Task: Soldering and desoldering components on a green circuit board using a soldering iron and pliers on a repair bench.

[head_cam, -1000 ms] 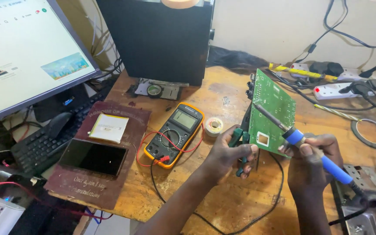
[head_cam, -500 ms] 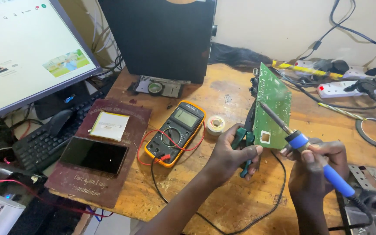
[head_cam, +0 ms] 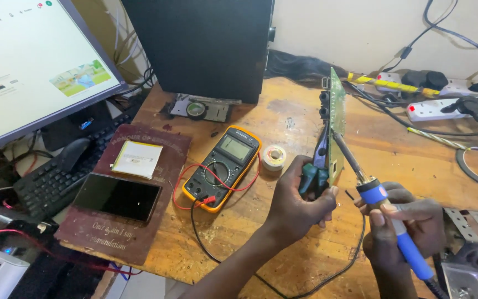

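1. Circuit board (head_cam: 336, 119), green, stands on edge above the wooden counter (head_cam: 283, 243) in the head view, seen almost edge-on, well in front of the black speaker box (head_cam: 206, 47).
2. Your left hand (head_cam: 300, 205) has its fingers closed around green-handled pliers (head_cam: 315, 174), whose tips grip the board's lower edge and keep it upright.
3. Your right hand (head_cam: 402, 230) has its fingers wrapped around the blue handle of a soldering iron (head_cam: 372, 191); the metal tip meets the board's face just above the pliers.
4. Beside your left hand lie a small solder reel (head_cam: 274, 156) and a yellow multimeter (head_cam: 222, 168) with red and black leads trailing on the counter.
5. Further left, a phone (head_cam: 117, 196) and a flat silver battery pack (head_cam: 138, 159) rest on a maroon folder (head_cam: 164, 149); a monitor (head_cam: 29, 66) and keyboard (head_cam: 56, 177) sit beyond.
6. As a judgement: the iron is at a joint, so soldering is under way; whether any joint is finished cannot be told, since the board's face is hidden at this angle.
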